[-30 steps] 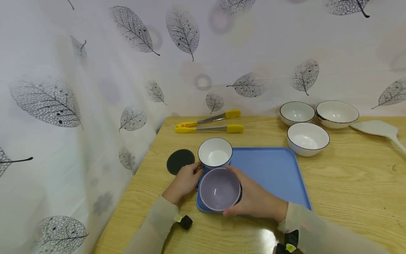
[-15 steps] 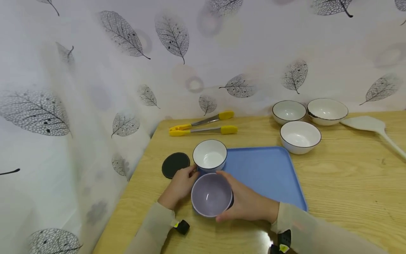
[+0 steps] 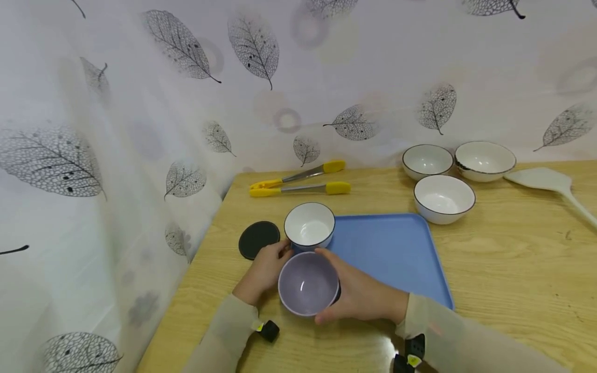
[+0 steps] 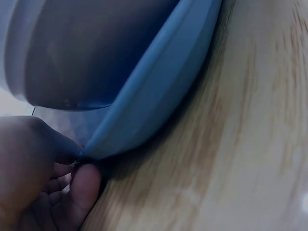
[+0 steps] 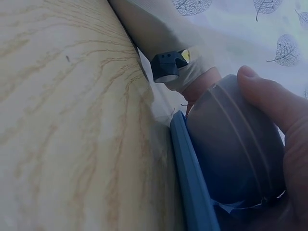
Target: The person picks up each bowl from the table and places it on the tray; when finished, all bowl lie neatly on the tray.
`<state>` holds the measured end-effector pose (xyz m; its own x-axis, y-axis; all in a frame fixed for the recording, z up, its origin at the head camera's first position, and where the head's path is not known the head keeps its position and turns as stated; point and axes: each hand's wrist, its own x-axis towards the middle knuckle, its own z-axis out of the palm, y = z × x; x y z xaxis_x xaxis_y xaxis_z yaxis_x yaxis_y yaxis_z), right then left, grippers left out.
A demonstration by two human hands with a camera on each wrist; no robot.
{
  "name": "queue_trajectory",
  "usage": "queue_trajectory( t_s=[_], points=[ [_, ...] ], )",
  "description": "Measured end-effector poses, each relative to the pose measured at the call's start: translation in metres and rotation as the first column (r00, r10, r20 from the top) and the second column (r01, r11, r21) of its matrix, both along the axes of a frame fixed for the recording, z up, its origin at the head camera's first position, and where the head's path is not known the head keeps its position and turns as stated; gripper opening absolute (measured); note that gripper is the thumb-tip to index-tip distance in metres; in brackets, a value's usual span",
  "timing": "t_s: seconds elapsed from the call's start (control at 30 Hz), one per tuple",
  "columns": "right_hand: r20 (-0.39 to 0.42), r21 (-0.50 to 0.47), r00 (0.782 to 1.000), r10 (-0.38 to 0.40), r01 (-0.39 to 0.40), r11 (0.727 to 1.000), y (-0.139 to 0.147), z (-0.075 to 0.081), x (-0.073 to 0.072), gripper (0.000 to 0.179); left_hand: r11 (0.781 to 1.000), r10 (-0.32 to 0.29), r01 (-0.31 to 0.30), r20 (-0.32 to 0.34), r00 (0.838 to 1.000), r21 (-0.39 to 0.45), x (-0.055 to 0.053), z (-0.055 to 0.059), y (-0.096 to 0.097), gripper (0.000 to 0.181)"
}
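A light purple bowl [image 3: 308,285] stands upright at the near left corner of the blue tray [image 3: 382,248]. My right hand [image 3: 364,292] grips this bowl from its right side, with the thumb at the near side and the fingers at the far side. At the tray's left edge is my left hand [image 3: 263,272]. The left wrist view shows its thumb above and a finger below the tray rim [image 4: 149,96], pinching it. Just behind the purple bowl, a white bowl [image 3: 310,223] with a dark rim sits on the tray's far left corner.
A black disc [image 3: 259,240] lies left of the tray. Yellow-tipped tongs [image 3: 300,181] lie at the back. White bowls [image 3: 444,199] cluster at the back right, beside a pale spatula [image 3: 543,178]. A leaf-print curtain [image 3: 186,103] borders the table behind and left.
The purple bowl, held by my right hand, has moved slightly towards me and now covers the tray's near left corner. My left hand keeps its place at the tray edge. The head view has shifted.
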<state>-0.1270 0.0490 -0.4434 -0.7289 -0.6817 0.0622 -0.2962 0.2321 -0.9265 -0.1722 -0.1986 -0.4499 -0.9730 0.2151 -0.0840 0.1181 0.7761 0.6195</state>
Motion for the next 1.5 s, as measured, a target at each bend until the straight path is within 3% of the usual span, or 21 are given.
queue_trajectory(
  t_s=[0.27,0.43,0.57,0.73,0.87,0.97,1.13,1.33,1.4,1.5],
  points=[
    [-0.011,0.019,1.0,0.008,-0.008,1.0,-0.001,0.001,-0.001,0.124,1.0,0.008,-0.008,-0.004,1.0,-0.006,0.001,0.005,0.001,0.03],
    [0.053,0.078,0.998,0.018,-0.022,0.997,0.009,0.007,-0.004,0.12,1.0,0.008,-0.008,0.005,1.0,0.003,0.0,0.003,0.001,0.031],
    [0.086,0.108,0.996,0.038,-0.047,0.993,0.025,0.017,-0.011,0.107,1.0,0.01,-0.01,0.017,1.0,0.014,-0.001,0.0,0.0,0.033],
    [-0.007,0.135,0.998,0.06,-0.058,0.989,0.047,0.034,-0.024,0.087,1.0,0.019,-0.019,0.026,1.0,0.015,-0.002,0.0,0.001,0.031],
    [-0.15,0.193,0.988,-0.041,0.07,0.979,0.066,0.051,-0.031,0.075,1.0,0.017,-0.017,0.021,1.0,0.011,-0.002,0.001,0.001,0.028],
    [-0.261,0.176,0.949,-0.179,0.229,0.957,0.08,0.064,-0.037,0.072,1.0,0.014,-0.014,0.025,1.0,0.009,-0.001,0.001,-0.001,0.029],
    [-0.364,0.086,0.853,-0.374,0.43,0.899,0.103,0.075,-0.053,0.08,0.999,0.044,-0.044,0.013,0.999,0.012,0.001,0.0,-0.008,0.027],
    [-0.419,0.051,0.715,-0.559,0.634,0.772,0.141,0.057,-0.078,0.091,1.0,0.002,-0.002,-0.005,1.0,0.024,-0.002,-0.002,-0.009,0.03],
    [-0.424,0.052,0.688,-0.589,0.667,0.743,0.154,0.05,-0.085,0.093,1.0,-0.001,0.001,-0.002,1.0,0.026,-0.003,-0.003,-0.007,0.03],
    [-0.426,0.08,0.669,-0.609,0.699,0.711,0.172,0.044,-0.092,0.102,1.0,0.004,-0.004,-0.001,1.0,0.025,-0.004,-0.005,-0.003,0.029]
  ],
)
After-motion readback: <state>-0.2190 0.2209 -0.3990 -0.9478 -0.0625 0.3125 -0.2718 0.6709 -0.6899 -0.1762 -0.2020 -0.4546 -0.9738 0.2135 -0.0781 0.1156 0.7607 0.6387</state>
